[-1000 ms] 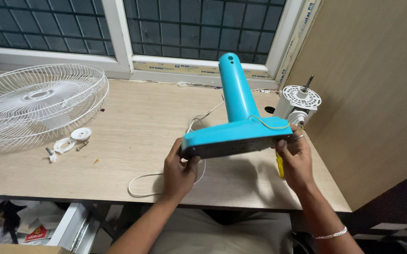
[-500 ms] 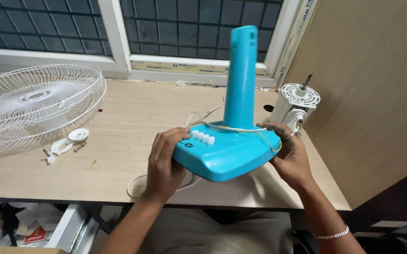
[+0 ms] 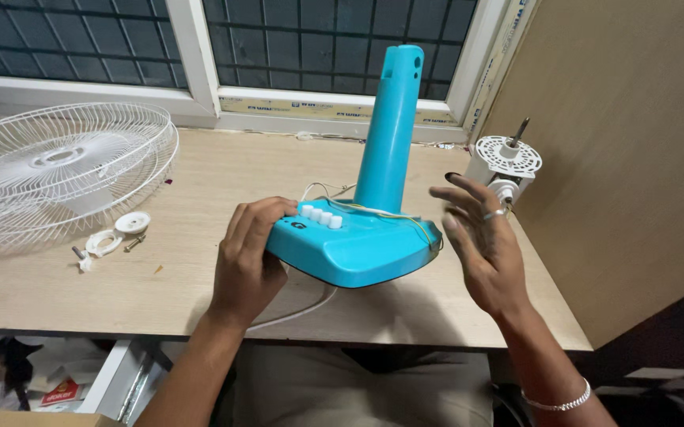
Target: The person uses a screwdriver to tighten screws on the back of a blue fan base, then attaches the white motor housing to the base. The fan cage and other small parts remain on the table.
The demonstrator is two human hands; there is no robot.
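While the left hand (image 3: 248, 261) clamps its fingers on the near-left edge of the turquoise plastic fan stand (image 3: 358, 237), steadying it upright on the pale wooden table (image 3: 199, 198), the right hand (image 3: 480, 241) hovers just beside it, fingers spread, holding nothing.

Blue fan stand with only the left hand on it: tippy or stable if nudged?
Likely top-heavy: the fan stand has a tall column on a base held tilted by the left hand. Right hand is open, off it. Smooth plastic, probably slippery; stiff.
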